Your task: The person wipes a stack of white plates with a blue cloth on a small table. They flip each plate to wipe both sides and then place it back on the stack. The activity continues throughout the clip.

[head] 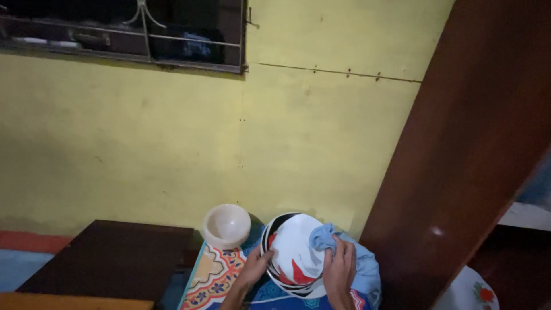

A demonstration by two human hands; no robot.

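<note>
The person's left hand (252, 268) props a white plate (294, 252) with red and black markings up on its edge, tilted toward the camera, over a bench (213, 274) covered with a bright patterned cloth. The left fingers are curled against the plate's left rim, grasping it from the side. The right hand (340, 270) presses a light blue rag (350, 255) against the right part of the plate's face; its fingers are clenched on the bunched cloth, and the rest of the rag hangs down behind and to the right of the plate.

Just left of the plate, near the yellow wall (172, 149), sits a cream bowl (226, 225), tipped so its inside shows. It looks just beside the plate, though I cannot tell whether the two touch. A dark low table (115, 258) stands left of the bench, and a brown wooden panel (459, 161) rises on the right. A barred window (132, 31) runs along the top of the wall.

The step in hand looks like wiping the plate with the rag, with the rag at the right side of the face. As a judgement, the next move calls for a firm hold on the rim while the rag sweeps across the remaining face, and care not to knock the bowl close by.
</note>
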